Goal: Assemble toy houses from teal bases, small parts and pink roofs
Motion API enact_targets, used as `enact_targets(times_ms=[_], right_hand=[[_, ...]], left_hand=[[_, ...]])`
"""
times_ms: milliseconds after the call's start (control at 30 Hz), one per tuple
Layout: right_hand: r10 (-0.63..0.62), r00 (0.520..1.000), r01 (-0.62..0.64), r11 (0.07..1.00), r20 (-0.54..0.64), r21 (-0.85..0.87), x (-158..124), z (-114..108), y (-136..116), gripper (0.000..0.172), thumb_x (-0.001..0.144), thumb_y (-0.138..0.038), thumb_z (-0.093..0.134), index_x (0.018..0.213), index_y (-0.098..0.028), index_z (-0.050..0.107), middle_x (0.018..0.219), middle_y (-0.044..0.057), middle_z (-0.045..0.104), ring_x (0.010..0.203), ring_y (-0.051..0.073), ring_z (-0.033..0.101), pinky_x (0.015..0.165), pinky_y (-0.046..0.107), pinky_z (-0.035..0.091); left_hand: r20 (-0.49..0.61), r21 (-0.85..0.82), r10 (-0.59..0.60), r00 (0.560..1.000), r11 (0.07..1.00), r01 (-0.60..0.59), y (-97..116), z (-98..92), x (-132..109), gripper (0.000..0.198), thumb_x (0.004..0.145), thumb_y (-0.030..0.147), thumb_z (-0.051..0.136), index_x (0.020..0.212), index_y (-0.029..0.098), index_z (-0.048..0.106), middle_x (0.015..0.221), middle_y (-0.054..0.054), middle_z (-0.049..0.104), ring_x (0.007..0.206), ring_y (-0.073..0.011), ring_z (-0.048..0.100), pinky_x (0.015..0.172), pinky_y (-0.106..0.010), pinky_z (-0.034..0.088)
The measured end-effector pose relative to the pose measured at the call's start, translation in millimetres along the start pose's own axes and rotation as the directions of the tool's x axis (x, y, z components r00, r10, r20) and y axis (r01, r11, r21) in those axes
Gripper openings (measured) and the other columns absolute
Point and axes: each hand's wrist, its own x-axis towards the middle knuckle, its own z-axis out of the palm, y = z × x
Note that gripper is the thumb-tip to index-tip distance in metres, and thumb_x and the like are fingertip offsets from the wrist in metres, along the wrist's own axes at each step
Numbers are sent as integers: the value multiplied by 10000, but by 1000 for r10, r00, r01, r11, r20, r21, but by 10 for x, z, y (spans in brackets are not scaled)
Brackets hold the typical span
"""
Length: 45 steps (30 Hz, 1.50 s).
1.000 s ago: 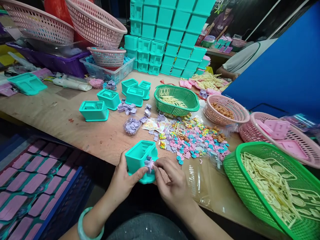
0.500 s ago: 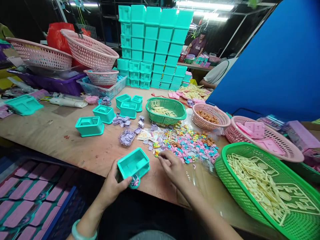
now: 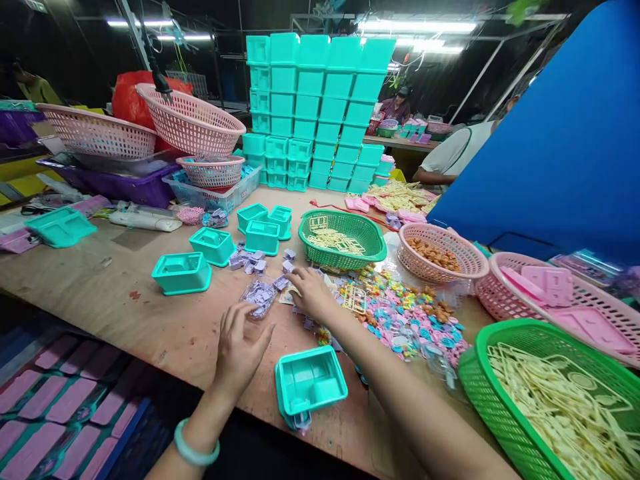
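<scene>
The turquoise plastic box [image 3: 325, 399] rests by itself near the table's front edge, its open top facing me. My left hand [image 3: 241, 348] is off it, hovering to its left with fingers and thumb apart and nothing in them. Just beyond those fingertips lies a clear tub of lilac plastic pieces [image 3: 260, 298]. My right hand [image 3: 314, 295] reaches over the table centre, thumb apart from the fingers, close to loose lilac pieces [image 3: 289, 255] and printed packets. I see nothing held in it, though its palm side is hidden.
Several turquoise boxes [image 3: 181, 273] stand left of centre, with a tall stack [image 3: 320, 87] behind. A green basket [image 3: 345, 257], a pile of small colourful parts [image 3: 400, 320], a pink basket [image 3: 467, 270] and a larger green basket [image 3: 480, 380] occupy the right. Other people sit farther back.
My left hand has let go of the turquoise box, which now stands on the table farther right. My right hand has moved from the colourful pile up and left toward the lilac pieces.
</scene>
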Motion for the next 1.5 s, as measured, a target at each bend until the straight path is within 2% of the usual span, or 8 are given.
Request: enact_targets(times_ms=[167,267,367,467,567,700,1100,1500], right_hand=[[-60,998,60,998,13,20,46,13,-96,126,936,-155,591,983,-176,705,1070,118,642,1035,260,549,894,384,465],[-38,988,70,973,-147,219,-224,-48,-238,142,946,-152,589,1062,-174,668,1061,99,632,1027,224,570,885,352,486],[-52,965,179,845,-255,504,-439,-122,-284,193,917,-143,618,1094,-205,663,1044,65,653,1003,196,610,882,338,508],[48,966,85,869,-255,487,-402,-175,-20,170,941,-177,588,1085,-200,676,1024,68,661,975,195,628,872,334,517],[209,958,-168,964,-196,205,-228,-174,429,209,942,-130,533,1057,-172,703,1016,111,635,977,234,613,874,367,507],[193,977,-183,977,-93,107,-180,-116,788,223,864,-78,576,994,-179,726,992,100,633,961,241,620,874,363,509],[391,844,-361,920,-368,150,-223,-365,1555,375,885,-277,532,1198,-123,669,1169,192,688,1085,321,627,986,502,479],[-82,989,109,964,-119,243,289,94,500,279,939,-130,486,1105,-170,707,1073,120,722,1004,235,670,897,387,536]], left_hand=[[-31,65,164,986,985,-161,160,99,285,452,809,324,764,1233,246,628,1454,-135,534,1454,-336,371,1237,-502,210],[134,-324,-117,984,933,155,254,230,262,461,859,389,721,1286,265,599,1439,-102,571,1399,-295,478,1164,-427,377],[412,-598,-347,842,594,537,275,443,268,497,850,414,731,1296,248,590,1340,-101,654,1288,-270,593,1028,-368,505],[468,-663,-430,772,407,629,251,629,330,403,810,341,772,1162,207,629,1075,-72,740,1002,-219,723,838,-310,573],[491,-640,-469,734,378,669,233,716,365,299,815,297,760,1057,169,638,855,-59,746,769,-201,741,705,-302,584],[542,-591,-502,674,343,730,203,717,383,120,886,228,651,958,132,649,694,-74,730,706,-200,732,693,-314,600],[536,-621,-549,641,258,740,123,683,490,131,898,149,610,1023,125,637,947,-104,751,759,-187,745,713,-334,616],[584,-651,-413,699,276,707,341,620,289,364,802,137,649,1148,162,537,990,-108,753,789,-224,763,650,-277,557]])
